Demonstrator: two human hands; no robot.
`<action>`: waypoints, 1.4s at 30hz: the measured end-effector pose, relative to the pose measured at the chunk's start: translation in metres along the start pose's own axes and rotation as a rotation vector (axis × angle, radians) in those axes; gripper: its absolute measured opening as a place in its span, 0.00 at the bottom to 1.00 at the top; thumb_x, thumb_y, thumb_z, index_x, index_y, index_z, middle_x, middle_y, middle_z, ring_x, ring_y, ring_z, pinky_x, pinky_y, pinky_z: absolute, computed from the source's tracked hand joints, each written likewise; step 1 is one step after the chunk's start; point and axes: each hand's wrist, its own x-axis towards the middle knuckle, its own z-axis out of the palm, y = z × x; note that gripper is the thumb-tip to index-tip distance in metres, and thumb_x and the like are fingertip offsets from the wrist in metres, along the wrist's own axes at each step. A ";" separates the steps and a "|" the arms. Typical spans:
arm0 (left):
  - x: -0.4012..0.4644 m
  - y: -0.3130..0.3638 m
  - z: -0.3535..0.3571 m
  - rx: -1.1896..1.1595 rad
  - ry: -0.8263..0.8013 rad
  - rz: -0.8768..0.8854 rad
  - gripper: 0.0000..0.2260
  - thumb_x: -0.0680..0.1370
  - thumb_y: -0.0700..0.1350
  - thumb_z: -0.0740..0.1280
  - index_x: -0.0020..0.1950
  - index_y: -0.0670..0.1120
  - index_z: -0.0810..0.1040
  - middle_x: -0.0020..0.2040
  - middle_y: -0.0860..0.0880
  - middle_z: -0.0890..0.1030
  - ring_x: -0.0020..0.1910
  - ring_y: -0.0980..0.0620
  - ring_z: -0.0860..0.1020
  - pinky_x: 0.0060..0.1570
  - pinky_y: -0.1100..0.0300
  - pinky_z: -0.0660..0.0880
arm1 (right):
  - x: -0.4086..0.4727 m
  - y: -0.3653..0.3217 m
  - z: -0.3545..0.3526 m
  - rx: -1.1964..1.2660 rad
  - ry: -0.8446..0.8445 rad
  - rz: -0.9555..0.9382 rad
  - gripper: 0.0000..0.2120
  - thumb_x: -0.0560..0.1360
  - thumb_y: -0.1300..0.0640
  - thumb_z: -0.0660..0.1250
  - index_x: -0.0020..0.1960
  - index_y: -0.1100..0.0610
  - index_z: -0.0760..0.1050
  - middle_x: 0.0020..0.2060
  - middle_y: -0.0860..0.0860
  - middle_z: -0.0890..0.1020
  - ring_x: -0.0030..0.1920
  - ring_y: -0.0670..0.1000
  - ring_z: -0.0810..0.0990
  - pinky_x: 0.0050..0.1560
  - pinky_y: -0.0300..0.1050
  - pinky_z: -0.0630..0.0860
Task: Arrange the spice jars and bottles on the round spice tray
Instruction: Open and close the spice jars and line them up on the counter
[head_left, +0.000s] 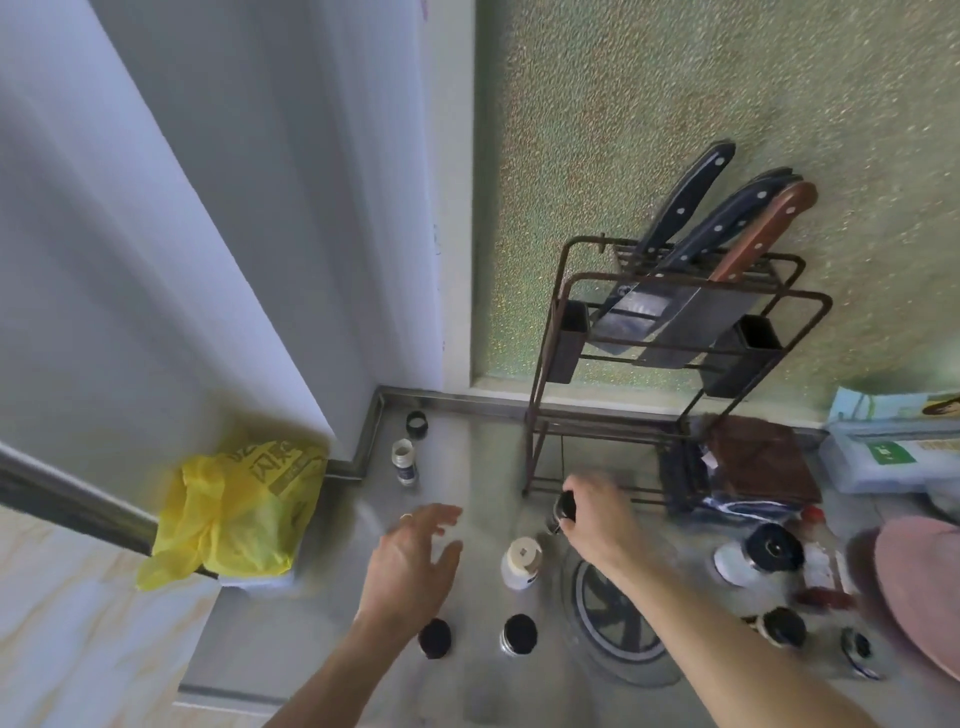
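Observation:
My right hand is closed around a small dark-capped spice jar, held just above the steel counter in front of the knife rack. My left hand hovers open, fingers spread, left of a white-capped bottle. Two dark-lidded jars stand near the counter's front. The round tray lies flat under my right forearm, partly hidden. Farther back stand a small white jar and a black cap. More jars cluster at the right.
A rusty wire knife rack with several knives stands at the back against the wall. A yellow plastic bag hangs at the left counter edge. A red-capped bottle, a pink lid and boxes crowd the right.

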 end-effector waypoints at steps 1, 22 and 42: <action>0.000 -0.006 0.003 0.004 -0.005 -0.019 0.14 0.76 0.46 0.72 0.59 0.57 0.79 0.53 0.61 0.82 0.50 0.63 0.79 0.53 0.59 0.79 | 0.005 0.002 0.009 -0.007 -0.010 0.003 0.15 0.75 0.54 0.73 0.59 0.54 0.75 0.54 0.50 0.80 0.54 0.51 0.80 0.51 0.42 0.76; 0.098 -0.059 0.006 -0.013 0.172 -0.240 0.23 0.71 0.44 0.75 0.64 0.50 0.72 0.61 0.50 0.73 0.57 0.47 0.76 0.52 0.57 0.73 | 0.069 -0.126 0.022 0.030 0.009 -0.362 0.16 0.79 0.61 0.64 0.66 0.53 0.70 0.56 0.50 0.76 0.56 0.53 0.78 0.52 0.48 0.79; 0.142 -0.110 0.044 -0.046 0.286 -0.201 0.09 0.71 0.53 0.75 0.46 0.53 0.78 0.38 0.53 0.83 0.40 0.50 0.81 0.41 0.52 0.78 | 0.184 -0.167 0.091 -0.101 0.036 -0.432 0.17 0.71 0.67 0.70 0.56 0.56 0.71 0.54 0.57 0.74 0.52 0.61 0.79 0.45 0.52 0.73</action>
